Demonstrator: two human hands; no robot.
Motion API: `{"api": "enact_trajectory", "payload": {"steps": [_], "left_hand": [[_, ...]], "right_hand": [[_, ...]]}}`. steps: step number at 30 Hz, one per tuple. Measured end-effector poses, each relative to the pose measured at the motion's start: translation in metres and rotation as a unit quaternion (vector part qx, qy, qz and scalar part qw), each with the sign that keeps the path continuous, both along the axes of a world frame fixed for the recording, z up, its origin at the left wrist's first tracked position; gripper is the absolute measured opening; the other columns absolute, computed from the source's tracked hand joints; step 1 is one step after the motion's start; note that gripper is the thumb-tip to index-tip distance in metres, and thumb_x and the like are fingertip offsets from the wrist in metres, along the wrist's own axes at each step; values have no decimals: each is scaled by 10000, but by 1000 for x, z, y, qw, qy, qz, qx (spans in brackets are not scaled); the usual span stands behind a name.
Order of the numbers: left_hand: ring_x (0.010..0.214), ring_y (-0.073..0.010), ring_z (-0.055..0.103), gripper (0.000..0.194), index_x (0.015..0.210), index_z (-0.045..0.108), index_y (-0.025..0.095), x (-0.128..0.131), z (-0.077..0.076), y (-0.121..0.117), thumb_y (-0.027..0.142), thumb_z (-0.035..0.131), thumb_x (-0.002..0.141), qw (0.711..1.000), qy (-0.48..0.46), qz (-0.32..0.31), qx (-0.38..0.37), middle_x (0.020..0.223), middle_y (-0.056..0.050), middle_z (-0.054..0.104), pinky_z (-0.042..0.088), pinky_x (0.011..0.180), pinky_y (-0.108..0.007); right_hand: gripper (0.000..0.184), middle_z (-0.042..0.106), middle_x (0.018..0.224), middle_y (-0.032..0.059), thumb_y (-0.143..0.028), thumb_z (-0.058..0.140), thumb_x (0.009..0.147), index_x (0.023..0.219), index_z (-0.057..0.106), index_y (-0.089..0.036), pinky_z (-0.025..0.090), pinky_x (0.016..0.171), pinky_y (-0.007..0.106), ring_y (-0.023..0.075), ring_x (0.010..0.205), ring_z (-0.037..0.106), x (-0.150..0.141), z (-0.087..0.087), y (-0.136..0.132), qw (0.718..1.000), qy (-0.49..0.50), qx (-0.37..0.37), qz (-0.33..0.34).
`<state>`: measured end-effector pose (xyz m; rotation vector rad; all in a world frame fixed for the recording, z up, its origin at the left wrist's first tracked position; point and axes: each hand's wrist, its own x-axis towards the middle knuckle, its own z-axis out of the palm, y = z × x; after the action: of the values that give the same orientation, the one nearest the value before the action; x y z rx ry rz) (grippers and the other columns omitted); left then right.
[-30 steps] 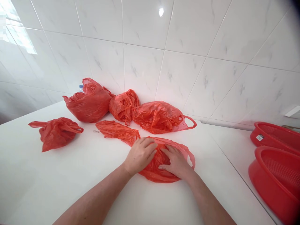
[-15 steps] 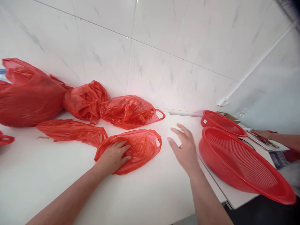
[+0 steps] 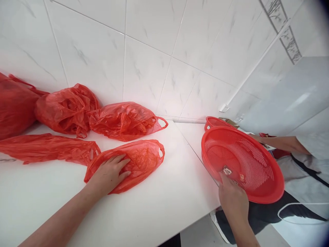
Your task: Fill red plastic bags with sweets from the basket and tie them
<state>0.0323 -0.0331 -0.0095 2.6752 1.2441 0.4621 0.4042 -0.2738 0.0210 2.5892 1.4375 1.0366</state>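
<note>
Red plastic basket (image 3: 253,159), probably light and stiff, tilts at the table's (image 3: 180,181) right edge; our right hand (image 3: 233,196) grasps its near rim, its firmest hold. Our left hand (image 3: 109,174) rests unclenched on a soft, likely slippery bag (image 3: 142,158).

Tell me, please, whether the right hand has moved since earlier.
Yes: against the tabletop, the right hand went rightward, from the plastic bag under the left hand to the colander.
</note>
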Motion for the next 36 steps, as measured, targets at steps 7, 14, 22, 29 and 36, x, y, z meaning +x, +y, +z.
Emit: {"api": "enact_trajectory", "payload": {"steps": [7, 14, 22, 29, 36], "left_hand": [[1225, -308, 451, 478, 1248, 548, 259, -1, -3, 3, 476, 409, 845, 1000, -9, 6, -4, 1378, -53, 468, 380, 996, -415], [1236, -302, 438, 496, 1257, 541, 248, 0, -1, 2, 482, 407, 841, 1000, 0, 6, -6, 1385, -57, 458, 367, 1008, -415], [1213, -306, 450, 474, 1252, 536, 237, -2, -3, 2, 472, 428, 855, 1000, -24, -5, -19, 1392, -74, 445, 361, 1002, -436], [1211, -308, 448, 439, 1226, 549, 258, -2, -4, 3, 463, 452, 850, 999, -38, -2, -24, 1383, -65, 457, 350, 1006, -434], [1238, -274, 429, 466, 1259, 530, 230, -1, 2, -1, 453, 424, 863, 1000, -12, -5, -19, 1395, -80, 439, 348, 1015, -424]], "right_hand": [[342, 694, 927, 134, -120, 391, 867, 1143, 587, -79, 472, 699, 324, 234, 815, 642, -2, -4, -6, 998, 5, 25, 49], [344, 683, 978, 120, -129, 397, 842, 1140, 569, -106, 484, 683, 311, 236, 863, 635, 3, -10, -10, 997, 15, 18, 73], [373, 686, 859, 101, -145, 361, 863, 1192, 536, -140, 491, 612, 305, 212, 707, 646, 6, -5, -11, 999, 34, -8, 31], [375, 677, 998, 141, -268, 346, 902, 1183, 548, -124, 505, 646, 338, 247, 796, 663, 26, 21, -2, 990, 127, -62, 13], [557, 638, 1148, 108, -509, 224, 924, 1140, 630, -195, 497, 779, 294, 208, 1039, 611, 73, 74, 15, 922, 375, -84, 43]]}}
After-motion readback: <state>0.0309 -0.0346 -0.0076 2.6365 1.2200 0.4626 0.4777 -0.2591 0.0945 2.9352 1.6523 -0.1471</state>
